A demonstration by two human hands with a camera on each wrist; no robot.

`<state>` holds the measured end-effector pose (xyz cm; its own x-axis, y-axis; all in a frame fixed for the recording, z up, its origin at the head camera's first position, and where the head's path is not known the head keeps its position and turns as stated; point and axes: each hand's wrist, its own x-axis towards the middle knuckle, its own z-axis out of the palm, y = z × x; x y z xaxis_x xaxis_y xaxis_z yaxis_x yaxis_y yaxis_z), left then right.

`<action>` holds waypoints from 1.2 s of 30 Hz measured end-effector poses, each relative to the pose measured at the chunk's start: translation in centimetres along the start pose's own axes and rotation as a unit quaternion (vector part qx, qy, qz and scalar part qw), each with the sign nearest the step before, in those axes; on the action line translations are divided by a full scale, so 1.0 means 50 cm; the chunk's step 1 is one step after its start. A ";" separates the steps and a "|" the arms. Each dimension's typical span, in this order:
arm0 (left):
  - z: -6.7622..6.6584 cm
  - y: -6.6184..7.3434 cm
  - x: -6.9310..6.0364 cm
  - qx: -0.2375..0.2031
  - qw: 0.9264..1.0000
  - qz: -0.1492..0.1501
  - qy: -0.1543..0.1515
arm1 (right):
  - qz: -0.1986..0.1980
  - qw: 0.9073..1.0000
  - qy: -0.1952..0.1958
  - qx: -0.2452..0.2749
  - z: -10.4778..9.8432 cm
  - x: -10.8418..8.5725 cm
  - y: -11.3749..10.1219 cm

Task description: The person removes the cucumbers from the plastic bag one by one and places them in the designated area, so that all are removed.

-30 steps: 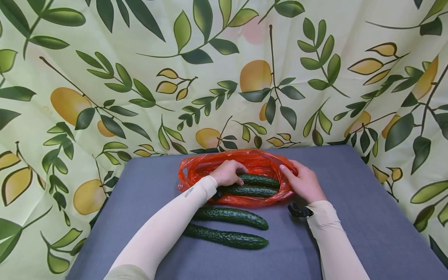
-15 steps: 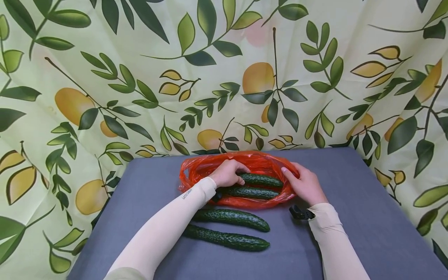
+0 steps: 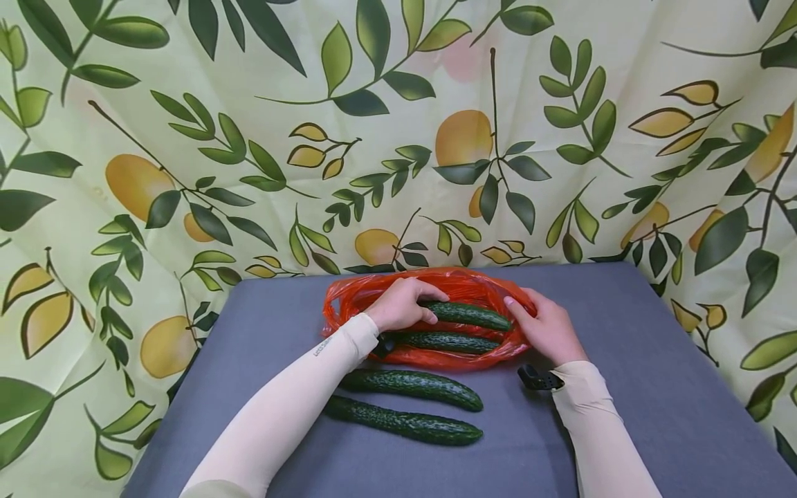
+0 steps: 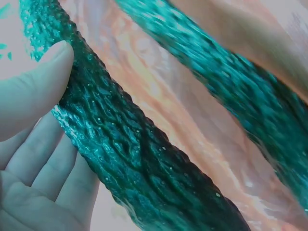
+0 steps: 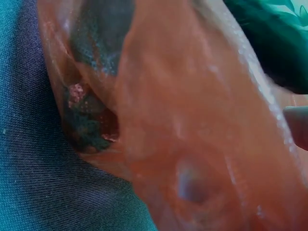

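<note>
An open red plastic bag lies toward the back of the table. The left hand reaches in over it and grips the upper cucumber, thumb on one side and fingers on the other; in the left wrist view this cucumber fills the middle beside the thumb and fingers. A second cucumber lies lower in the bag. At the bag's right edge the right hand holds the rim, with its thumb on the inner side. The bag film covers most of the right wrist view.
Two more cucumbers lie side by side on the grey table in front of the bag, the back one and the front one, their left ends partly behind the left forearm. A leaf-and-fruit patterned cloth hangs behind the table.
The left hand has lifted the upper cucumber slightly, and its right end now reaches farther right, by the bag's rim. The right hand keeps its hold on the bag.
</note>
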<state>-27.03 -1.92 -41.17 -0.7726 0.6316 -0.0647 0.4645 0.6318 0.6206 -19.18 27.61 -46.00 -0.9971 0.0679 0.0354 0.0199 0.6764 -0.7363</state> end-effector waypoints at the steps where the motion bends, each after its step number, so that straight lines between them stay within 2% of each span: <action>1: -0.001 0.005 -0.002 0.000 1.000 0.003 0.001 | 0.001 1.000 -0.001 0.000 0.001 0.001 0.000; 10: -0.013 0.050 -0.031 -0.009 0.999 0.040 0.006 | -0.009 1.000 -0.010 0.006 0.004 0.002 -0.001; 15: -0.018 0.074 -0.056 -0.018 0.999 0.045 0.010 | -0.018 1.000 -0.010 0.014 0.004 0.001 -0.002; 21: -0.015 0.099 -0.091 -0.022 0.998 0.057 0.027 | -0.021 1.000 -0.011 0.017 0.001 -0.002 0.000; 25: -0.008 0.120 -0.122 -0.029 0.997 0.060 0.038 | -0.021 1.000 -0.009 0.010 0.000 -0.002 0.000; 30: 0.002 0.137 -0.165 -0.001 0.997 0.061 0.042 | -0.019 1.000 -0.003 -0.004 0.003 0.002 -0.001; 36: 0.019 0.124 -0.227 0.031 0.997 0.050 0.045 | -0.015 1.000 -0.008 -0.006 0.007 0.005 -0.003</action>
<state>-14.97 -4.76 -37.34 -0.7552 0.6521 0.0664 0.5651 0.5963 0.5702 -19.48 27.26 -46.11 -0.9983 0.0360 0.0462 -0.0089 0.6862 -0.7273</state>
